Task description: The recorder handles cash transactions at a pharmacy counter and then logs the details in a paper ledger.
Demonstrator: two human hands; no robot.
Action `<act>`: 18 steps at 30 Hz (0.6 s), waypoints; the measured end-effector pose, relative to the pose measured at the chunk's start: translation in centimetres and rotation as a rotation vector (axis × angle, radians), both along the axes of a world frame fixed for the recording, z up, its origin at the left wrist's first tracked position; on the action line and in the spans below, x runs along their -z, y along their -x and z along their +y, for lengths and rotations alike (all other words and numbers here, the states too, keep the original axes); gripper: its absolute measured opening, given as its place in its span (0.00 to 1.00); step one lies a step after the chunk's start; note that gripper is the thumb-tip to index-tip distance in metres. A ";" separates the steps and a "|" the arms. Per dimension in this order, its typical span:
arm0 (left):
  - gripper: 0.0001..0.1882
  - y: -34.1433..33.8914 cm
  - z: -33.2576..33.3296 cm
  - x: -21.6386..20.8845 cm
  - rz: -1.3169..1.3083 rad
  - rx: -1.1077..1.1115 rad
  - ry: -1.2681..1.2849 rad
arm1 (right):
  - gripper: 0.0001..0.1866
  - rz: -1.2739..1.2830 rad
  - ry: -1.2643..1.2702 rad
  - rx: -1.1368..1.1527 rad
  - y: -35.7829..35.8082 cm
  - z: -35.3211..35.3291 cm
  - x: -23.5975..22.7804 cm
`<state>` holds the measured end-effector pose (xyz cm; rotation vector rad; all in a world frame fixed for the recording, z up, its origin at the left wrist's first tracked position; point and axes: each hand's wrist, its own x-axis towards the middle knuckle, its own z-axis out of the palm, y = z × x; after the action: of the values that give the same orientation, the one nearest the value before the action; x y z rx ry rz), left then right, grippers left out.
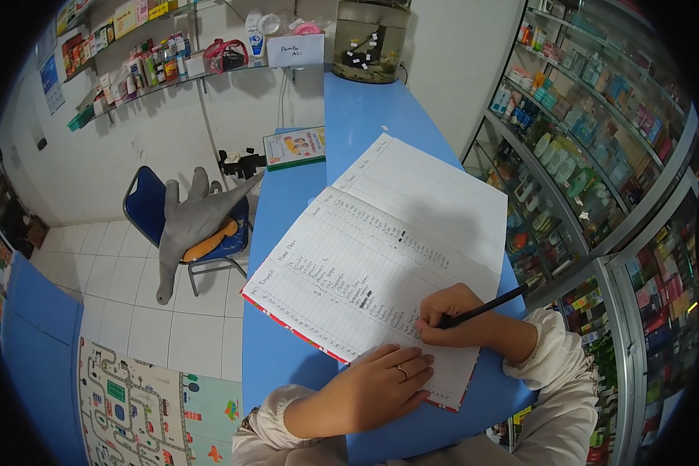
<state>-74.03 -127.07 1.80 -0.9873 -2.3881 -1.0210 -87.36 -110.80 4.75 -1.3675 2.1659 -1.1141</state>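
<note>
A large lined notebook (443, 182) with a red cover edge lies spread on the blue table, turned at a slant. Handwritten columns fill much of its near page; the far page is mostly blank. My right hand (454, 314) grips a black pen (489, 304), its fingers pinched near the tip against the lower rows of writing. The tip itself is hidden by my fingers. Flat on the page's lower edge rests my left hand (380, 384), fingers stretched out and holding nothing. It wears a ring on one finger.
The blue table (365, 109) runs back to a fish tank (370, 43). A green-edged booklet (295, 147) lies at its left. A blue chair (149, 198) holds a grey plush toy (198, 221). Glass cabinets (575, 147) of goods stand close on the right; a stocked shelf (171, 81) hangs back left.
</note>
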 end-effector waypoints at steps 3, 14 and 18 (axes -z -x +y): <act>0.14 -0.1 0.0 -0.1 0.012 0.001 0.019 | 0.15 0.048 0.002 -0.047 0.2 0.1 0.2; 0.15 0.0 0.1 -0.3 0.005 -0.014 -0.010 | 0.16 0.032 0.005 0.024 0.3 0.1 0.0; 0.14 0.0 0.2 -0.2 0.010 -0.014 -0.019 | 0.15 0.026 0.029 -0.021 0.7 0.3 0.3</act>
<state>-74.04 -126.90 2.02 -0.9652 -2.3694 -1.0296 -88.03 -110.50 4.44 -1.4220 2.1568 -1.1307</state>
